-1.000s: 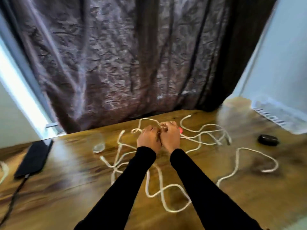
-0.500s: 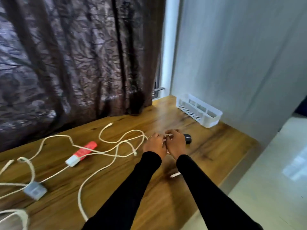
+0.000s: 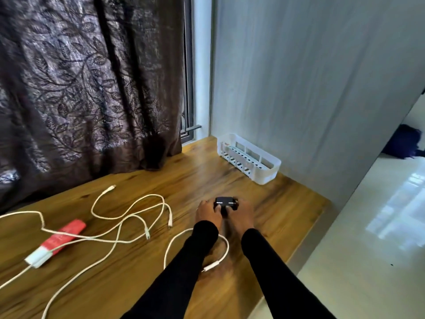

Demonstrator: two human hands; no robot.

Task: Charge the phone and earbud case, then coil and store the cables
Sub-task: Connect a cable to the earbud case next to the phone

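Table (image 3: 142, 268) glossy wood; basket (image 3: 249, 158) white plastic; curtain (image 3: 92, 77) patterned cloth; earbud case (image 3: 225, 201) probably glossy plastic.

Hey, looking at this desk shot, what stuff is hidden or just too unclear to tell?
Head view only:
- Earbud case: whether a cable is plugged in; the fingers of the left hand and right hand cover its near side.
- White cables: their far ends run off the left edge.
- Red power bank: motion-blurred, ports unreadable.
- Phone: out of frame.
- White basket: contents behind its wall unclear.
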